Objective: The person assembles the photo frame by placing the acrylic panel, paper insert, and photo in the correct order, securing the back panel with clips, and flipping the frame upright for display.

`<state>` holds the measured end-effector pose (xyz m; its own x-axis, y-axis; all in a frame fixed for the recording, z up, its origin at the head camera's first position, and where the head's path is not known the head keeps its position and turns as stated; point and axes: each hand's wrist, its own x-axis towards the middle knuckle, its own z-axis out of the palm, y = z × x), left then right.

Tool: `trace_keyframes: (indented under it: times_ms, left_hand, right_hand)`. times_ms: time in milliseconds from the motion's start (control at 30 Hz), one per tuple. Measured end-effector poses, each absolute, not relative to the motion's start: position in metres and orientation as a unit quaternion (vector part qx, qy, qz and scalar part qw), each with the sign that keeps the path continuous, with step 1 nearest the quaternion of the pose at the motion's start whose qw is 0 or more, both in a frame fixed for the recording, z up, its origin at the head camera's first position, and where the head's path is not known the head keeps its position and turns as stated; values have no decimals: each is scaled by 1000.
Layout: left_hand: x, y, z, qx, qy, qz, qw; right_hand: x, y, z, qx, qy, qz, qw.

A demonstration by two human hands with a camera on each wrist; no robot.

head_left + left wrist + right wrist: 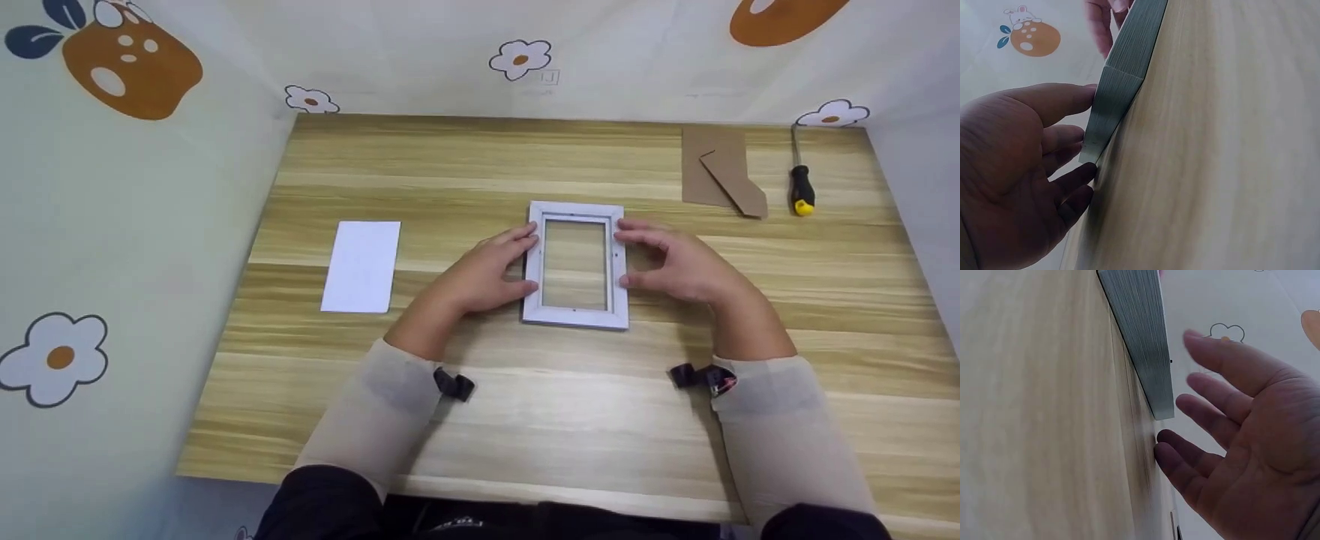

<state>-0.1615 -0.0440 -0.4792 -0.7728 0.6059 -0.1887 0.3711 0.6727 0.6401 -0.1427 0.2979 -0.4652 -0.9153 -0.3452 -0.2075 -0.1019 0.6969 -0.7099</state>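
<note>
Touching the frame's [533, 262] long side with a spread left hand [487, 271], an empty, spread right hand [681, 262] facing it.

from my end both wrist cams chop the picture frame [1122, 67] off at the top. only a few fingers of the right hand [690, 264] make it into the left one, and some fingertips blur in its own. i can't identify the dark sliver [1180, 532] cut off at that view's bottom, or read the tiny wall print [550, 78] or smeary clothing lettering [462, 523].
</note>
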Motion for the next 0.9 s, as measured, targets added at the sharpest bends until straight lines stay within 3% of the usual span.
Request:
trace_keyframes:
  times_ms: [200, 533, 900]
  left_hand:
    - [-159, -48, -476, 269, 898, 295, 185]
    - [-159, -74, -468, 229, 918, 300, 124]
    - [-146, -152, -467, 105, 935, 331, 65]
  right_hand:
    - [-143, 298, -468, -156, 906, -347, 186]
    - [-139, 309, -467, -160, 914, -332, 171]
    - [-140, 301, -468, -159, 912, -333, 180]
